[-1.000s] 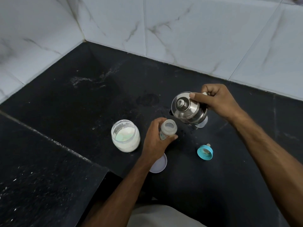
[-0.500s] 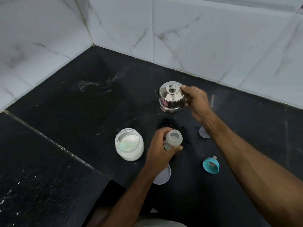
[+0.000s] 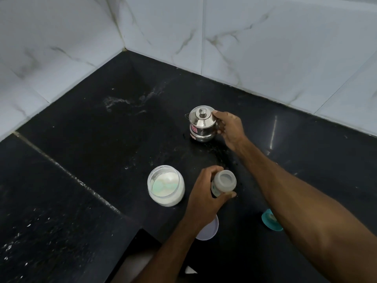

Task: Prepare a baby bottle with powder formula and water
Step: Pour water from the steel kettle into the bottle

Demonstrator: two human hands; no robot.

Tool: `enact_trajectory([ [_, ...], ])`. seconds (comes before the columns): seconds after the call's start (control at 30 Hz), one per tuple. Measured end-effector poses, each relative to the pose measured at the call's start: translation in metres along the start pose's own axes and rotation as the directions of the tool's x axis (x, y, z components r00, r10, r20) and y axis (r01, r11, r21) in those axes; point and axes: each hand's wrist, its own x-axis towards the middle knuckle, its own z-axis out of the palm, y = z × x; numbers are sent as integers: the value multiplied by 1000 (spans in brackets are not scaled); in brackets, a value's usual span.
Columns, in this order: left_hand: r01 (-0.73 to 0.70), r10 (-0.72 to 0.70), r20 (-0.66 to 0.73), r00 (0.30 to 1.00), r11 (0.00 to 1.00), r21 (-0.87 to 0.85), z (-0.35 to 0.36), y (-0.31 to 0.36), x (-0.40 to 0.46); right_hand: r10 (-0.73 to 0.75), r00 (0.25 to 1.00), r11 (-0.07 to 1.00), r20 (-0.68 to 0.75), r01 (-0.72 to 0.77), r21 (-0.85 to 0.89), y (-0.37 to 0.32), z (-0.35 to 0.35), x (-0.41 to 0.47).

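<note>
Bottle stands open-topped, left hand fingers wrapped around it; right hand fingers grip the steel kettle.

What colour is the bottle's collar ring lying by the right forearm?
Teal; the round plastic collar ring shows in the head view, partly hidden.

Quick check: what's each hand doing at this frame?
Left hand: grips the bottle.
Right hand: fingers on the kettle; grip cannot be told.
</note>
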Motion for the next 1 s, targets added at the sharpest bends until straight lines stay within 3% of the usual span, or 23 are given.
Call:
enact_trajectory([
  [0.53,0,0,13,1000,1000,26,0,-2,2,43,999,999,9,-43,19,12,-4,7],
  [0.7,-13,12,7,1000,1000,23,-1,-3,2,-12,1000,999,16,13,-35,9,-8,2],
  [1.0,-43,43,4,999,999,5,-2,-5,5,-177,978,983,-112,169,-78,-22,-23,-35],
])
